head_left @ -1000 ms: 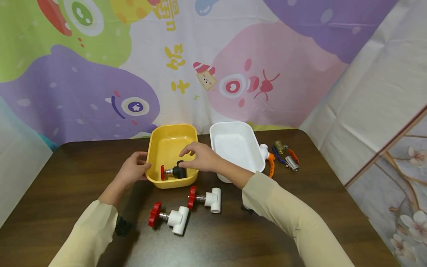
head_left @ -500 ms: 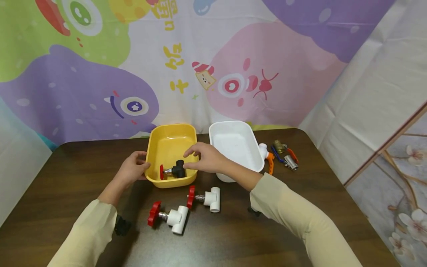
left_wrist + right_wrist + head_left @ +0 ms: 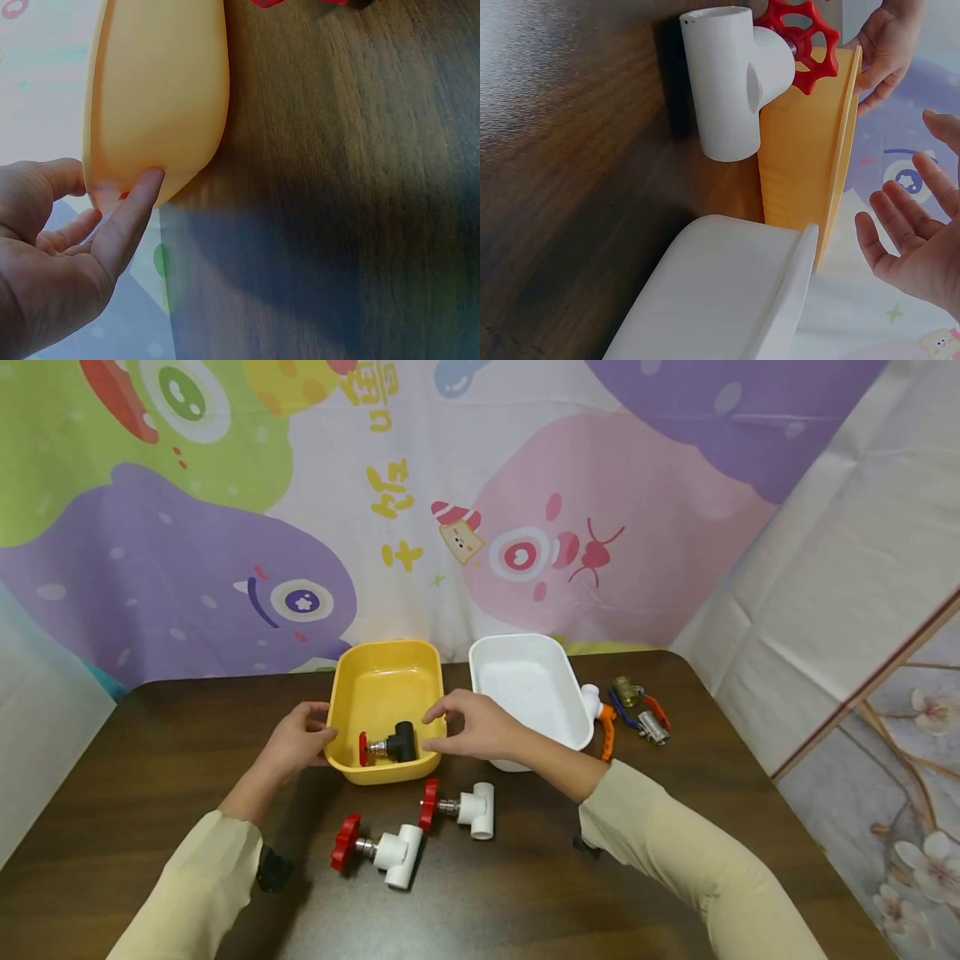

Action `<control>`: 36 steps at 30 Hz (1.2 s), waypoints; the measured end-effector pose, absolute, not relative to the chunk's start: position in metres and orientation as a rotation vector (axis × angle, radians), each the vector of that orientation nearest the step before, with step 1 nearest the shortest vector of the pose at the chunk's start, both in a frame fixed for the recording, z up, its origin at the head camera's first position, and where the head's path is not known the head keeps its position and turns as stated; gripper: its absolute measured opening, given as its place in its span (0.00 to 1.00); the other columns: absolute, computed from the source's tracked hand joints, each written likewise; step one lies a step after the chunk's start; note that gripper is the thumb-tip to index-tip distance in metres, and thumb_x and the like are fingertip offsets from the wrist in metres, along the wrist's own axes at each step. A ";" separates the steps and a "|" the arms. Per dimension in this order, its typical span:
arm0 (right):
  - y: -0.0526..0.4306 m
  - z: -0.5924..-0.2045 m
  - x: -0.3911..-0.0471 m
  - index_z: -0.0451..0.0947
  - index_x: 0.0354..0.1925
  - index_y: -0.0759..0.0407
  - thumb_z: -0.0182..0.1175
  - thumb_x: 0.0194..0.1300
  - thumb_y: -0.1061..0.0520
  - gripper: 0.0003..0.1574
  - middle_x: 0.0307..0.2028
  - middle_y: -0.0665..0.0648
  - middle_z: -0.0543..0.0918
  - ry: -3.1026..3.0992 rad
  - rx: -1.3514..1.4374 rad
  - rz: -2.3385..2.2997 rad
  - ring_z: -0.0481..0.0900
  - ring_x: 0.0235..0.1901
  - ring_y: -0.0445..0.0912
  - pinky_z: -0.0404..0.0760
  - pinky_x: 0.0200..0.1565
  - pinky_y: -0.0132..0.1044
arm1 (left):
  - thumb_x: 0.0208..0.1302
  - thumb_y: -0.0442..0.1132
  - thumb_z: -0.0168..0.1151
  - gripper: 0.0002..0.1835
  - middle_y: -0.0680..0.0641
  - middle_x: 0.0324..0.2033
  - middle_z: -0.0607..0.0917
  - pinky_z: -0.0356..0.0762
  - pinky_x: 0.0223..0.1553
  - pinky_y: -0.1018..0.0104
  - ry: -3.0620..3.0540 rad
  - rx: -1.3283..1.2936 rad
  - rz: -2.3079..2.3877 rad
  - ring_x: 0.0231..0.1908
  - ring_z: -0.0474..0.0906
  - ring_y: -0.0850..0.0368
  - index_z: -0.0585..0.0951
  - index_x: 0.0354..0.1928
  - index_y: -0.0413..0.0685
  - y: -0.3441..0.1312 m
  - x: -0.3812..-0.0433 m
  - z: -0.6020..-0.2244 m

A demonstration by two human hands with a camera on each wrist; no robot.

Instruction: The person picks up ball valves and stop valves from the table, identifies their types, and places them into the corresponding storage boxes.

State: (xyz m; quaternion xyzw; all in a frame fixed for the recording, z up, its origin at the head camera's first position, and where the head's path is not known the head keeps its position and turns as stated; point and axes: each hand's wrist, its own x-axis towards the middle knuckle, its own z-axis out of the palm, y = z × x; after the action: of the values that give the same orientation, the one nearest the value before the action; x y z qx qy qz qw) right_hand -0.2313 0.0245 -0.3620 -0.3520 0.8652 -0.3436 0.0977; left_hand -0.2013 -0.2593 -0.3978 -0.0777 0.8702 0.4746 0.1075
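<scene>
The yellow tray point(image 3: 390, 693) serves as reference. The left hand point(image 3: 298, 743) grips its left rim; the left wrist view shows one fingertip against the outer wall and another digit at the lip. The right hand point(image 3: 480, 727) is above the tray's right rim, thumb and fingers apart, holding nothing. The black valve point(image 3: 402, 742) lies inside the tray, in its near part, with its red wheel point(image 3: 363, 748) towards the left wall. The valve's black body lies just left of the right hand's fingertips, a small gap showing between them; the left hand is across the left rim from the wheel.

Edges and room: the far half of the tray floor offers bare yellow surface. Just in front of the tray lie a white valve point(image 3: 392, 853) and, farther right, a second white valve point(image 3: 472, 808), both with red wheels. To its right stands the white tray point(image 3: 525, 689), a narrow gap between them at the back. Beyond that are an orange-handled valve point(image 3: 607, 718), a brass valve point(image 3: 624, 692) and a steel valve point(image 3: 654, 728). Left of the yellow tray, a broad stretch of tabletop point(image 3: 187, 752) runs to the table's side edge; close behind the tray hangs a patterned cloth point(image 3: 420, 527).
</scene>
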 end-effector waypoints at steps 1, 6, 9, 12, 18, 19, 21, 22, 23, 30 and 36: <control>0.026 -0.363 -0.231 0.80 0.46 0.52 0.68 0.53 0.46 0.22 0.44 0.52 0.79 2.559 -1.043 -1.021 0.76 0.47 0.51 0.76 0.50 0.42 | 0.69 0.36 0.49 0.29 0.28 0.55 0.68 0.83 0.40 0.55 2.563 -0.227 1.397 0.48 0.77 0.36 0.54 0.68 0.35 -0.259 -0.201 -0.398; 0.030 -0.364 -0.229 0.79 0.46 0.52 0.69 0.52 0.47 0.23 0.44 0.52 0.79 2.546 -1.063 -1.049 0.77 0.48 0.52 0.75 0.53 0.46 | 0.69 0.36 0.49 0.29 0.28 0.54 0.68 0.82 0.42 0.53 2.566 -0.215 1.406 0.48 0.77 0.35 0.54 0.68 0.35 -0.259 -0.201 -0.397; 0.033 -0.365 -0.227 0.79 0.46 0.52 0.69 0.52 0.47 0.23 0.44 0.52 0.79 2.540 -1.061 -1.054 0.77 0.48 0.51 0.75 0.53 0.47 | 0.69 0.36 0.49 0.29 0.28 0.54 0.68 0.82 0.41 0.54 2.567 -0.221 1.404 0.48 0.77 0.36 0.54 0.68 0.36 -0.260 -0.201 -0.397; 0.035 -0.366 -0.225 0.79 0.46 0.52 0.69 0.52 0.47 0.23 0.44 0.51 0.79 2.537 -1.064 -1.047 0.76 0.48 0.51 0.75 0.53 0.47 | 0.69 0.36 0.49 0.29 0.28 0.54 0.68 0.83 0.40 0.55 2.572 -0.218 1.401 0.47 0.77 0.37 0.54 0.67 0.35 -0.260 -0.201 -0.399; 0.040 -0.369 -0.221 0.79 0.46 0.55 0.69 0.51 0.47 0.25 0.45 0.55 0.81 2.560 -1.132 -1.027 0.77 0.46 0.52 0.76 0.51 0.45 | 0.68 0.35 0.49 0.28 0.28 0.53 0.70 0.83 0.37 0.57 2.585 -0.221 1.416 0.44 0.78 0.38 0.55 0.66 0.34 -0.261 -0.201 -0.401; 0.041 -0.369 -0.221 0.79 0.46 0.56 0.69 0.51 0.47 0.25 0.45 0.56 0.81 2.558 -1.136 -1.026 0.77 0.46 0.52 0.76 0.51 0.45 | 0.68 0.35 0.49 0.28 0.29 0.53 0.70 0.83 0.37 0.57 2.587 -0.224 1.414 0.44 0.78 0.39 0.55 0.66 0.34 -0.261 -0.201 -0.401; 0.042 -0.371 -0.220 0.79 0.46 0.56 0.69 0.52 0.47 0.25 0.45 0.56 0.82 2.559 -1.144 -1.019 0.78 0.46 0.51 0.76 0.51 0.43 | 0.68 0.35 0.49 0.28 0.29 0.52 0.70 0.83 0.37 0.57 2.588 -0.224 1.414 0.44 0.78 0.40 0.55 0.66 0.35 -0.261 -0.201 -0.401; 0.043 -0.371 -0.219 0.79 0.46 0.56 0.69 0.52 0.47 0.25 0.45 0.55 0.82 2.558 -1.146 -1.019 0.78 0.46 0.51 0.76 0.51 0.42 | 0.68 0.35 0.49 0.28 0.29 0.53 0.70 0.83 0.37 0.57 2.585 -0.220 1.420 0.44 0.78 0.39 0.55 0.66 0.35 -0.261 -0.201 -0.401; 0.044 -0.372 -0.219 0.79 0.46 0.55 0.69 0.52 0.47 0.25 0.45 0.54 0.82 2.558 -1.146 -1.019 0.78 0.47 0.51 0.76 0.52 0.42 | 0.68 0.35 0.49 0.28 0.28 0.53 0.69 0.83 0.37 0.57 2.581 -0.216 1.425 0.44 0.78 0.38 0.55 0.67 0.35 -0.261 -0.201 -0.401; 0.046 -0.376 -0.213 0.79 0.47 0.56 0.69 0.52 0.48 0.25 0.46 0.55 0.82 2.503 -1.100 -1.058 0.78 0.48 0.52 0.75 0.53 0.46 | 0.68 0.36 0.50 0.29 0.28 0.54 0.68 0.83 0.37 0.58 2.574 -0.203 1.417 0.46 0.78 0.37 0.54 0.67 0.34 -0.261 -0.202 -0.401; 0.049 -0.381 -0.210 0.79 0.48 0.56 0.68 0.52 0.48 0.25 0.48 0.57 0.82 2.471 -1.088 -1.064 0.77 0.50 0.53 0.74 0.54 0.48 | 0.68 0.36 0.50 0.29 0.28 0.54 0.69 0.83 0.38 0.57 2.578 -0.201 1.416 0.47 0.77 0.36 0.54 0.67 0.35 -0.261 -0.202 -0.402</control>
State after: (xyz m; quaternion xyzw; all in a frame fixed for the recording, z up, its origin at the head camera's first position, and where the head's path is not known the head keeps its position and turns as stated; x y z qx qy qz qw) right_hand -0.2105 0.0490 -0.3812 -0.3721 0.8453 -0.3642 0.1197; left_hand -0.2023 -0.2614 -0.4018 -0.0677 0.8704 0.4780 0.0968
